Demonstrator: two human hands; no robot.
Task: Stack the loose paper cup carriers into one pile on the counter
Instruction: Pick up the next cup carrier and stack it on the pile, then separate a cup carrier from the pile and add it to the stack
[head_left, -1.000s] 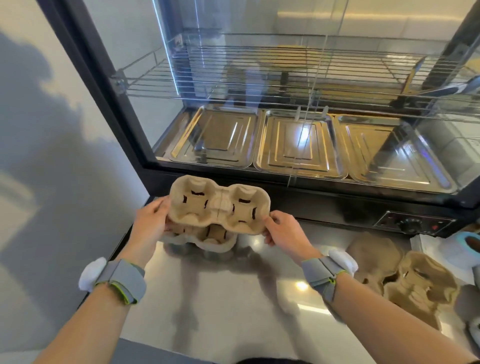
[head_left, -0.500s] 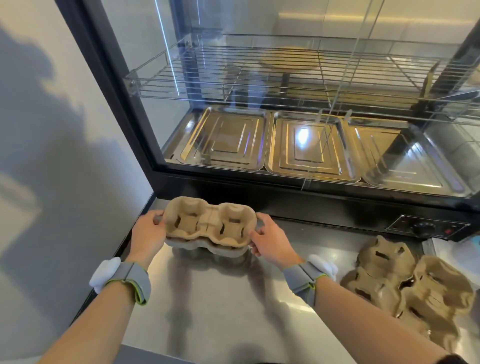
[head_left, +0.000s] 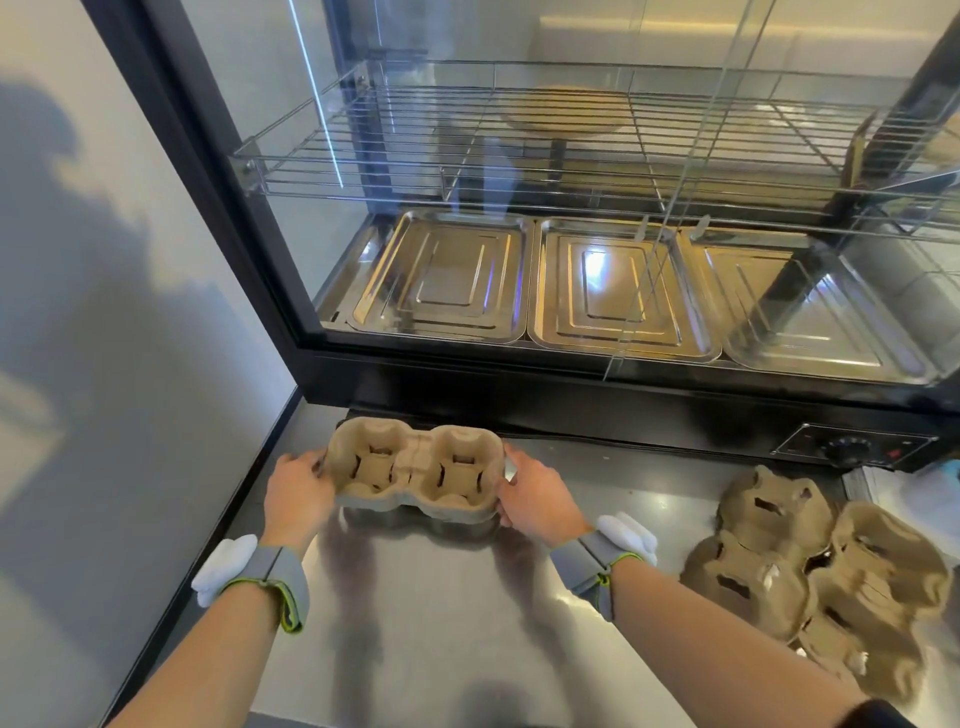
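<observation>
A brown two-cup paper carrier (head_left: 415, 467) sits nested on the pile at the back left of the steel counter (head_left: 457, 623). My left hand (head_left: 296, 493) grips the pile's left end and my right hand (head_left: 537, 499) grips its right end. How many carriers lie under the top one is hidden. Several loose carriers (head_left: 821, 577) lie overlapping in a heap on the counter at the right, beyond my right forearm.
A glass display warmer (head_left: 571, 260) with metal trays and a wire shelf stands right behind the pile. Its control knob (head_left: 847, 449) is at the lower right. A grey wall (head_left: 104, 364) borders the counter's left edge.
The carrier I held tilted above the pile has come down and now sits nested flat on it. Both hands have stayed on the ends.
</observation>
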